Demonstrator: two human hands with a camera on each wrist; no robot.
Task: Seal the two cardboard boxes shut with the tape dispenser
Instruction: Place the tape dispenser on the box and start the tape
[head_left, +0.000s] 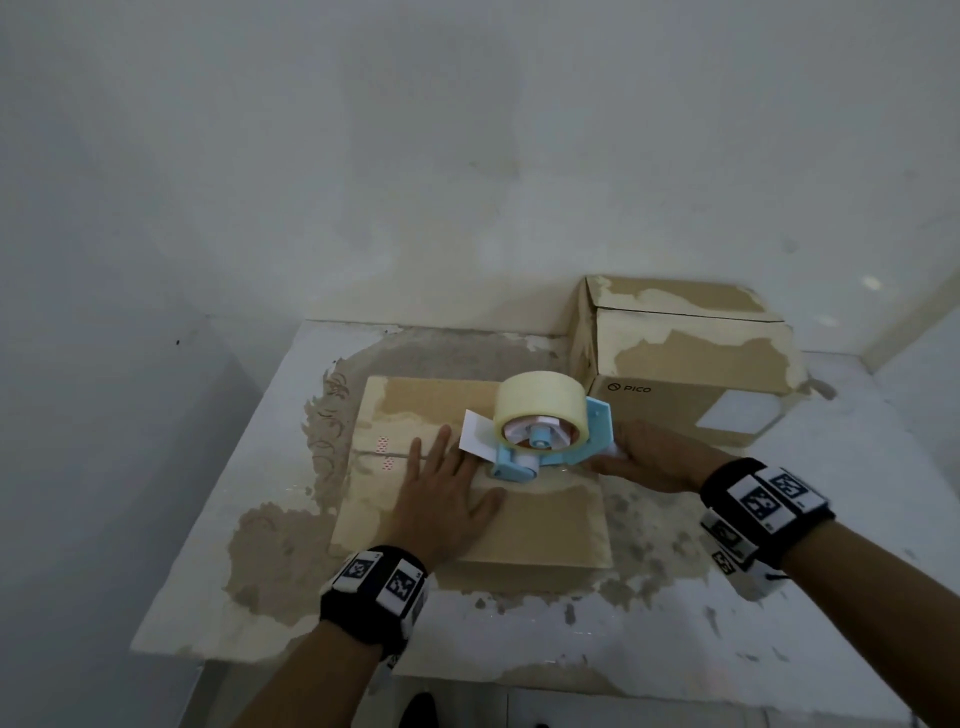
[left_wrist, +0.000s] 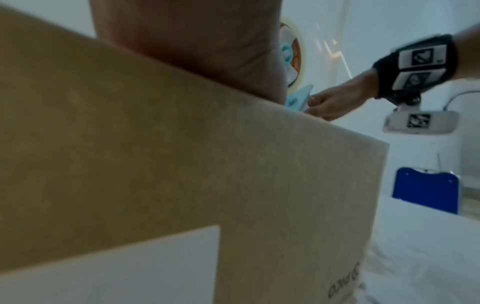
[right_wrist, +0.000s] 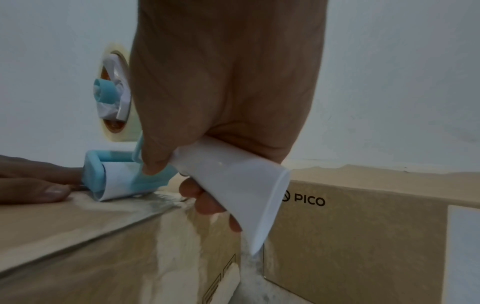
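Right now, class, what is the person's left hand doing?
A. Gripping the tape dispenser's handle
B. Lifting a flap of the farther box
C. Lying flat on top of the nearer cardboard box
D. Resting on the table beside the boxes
C: the left hand lies flat, fingers spread, on the nearer cardboard box, while the right hand holds the tape dispenser.
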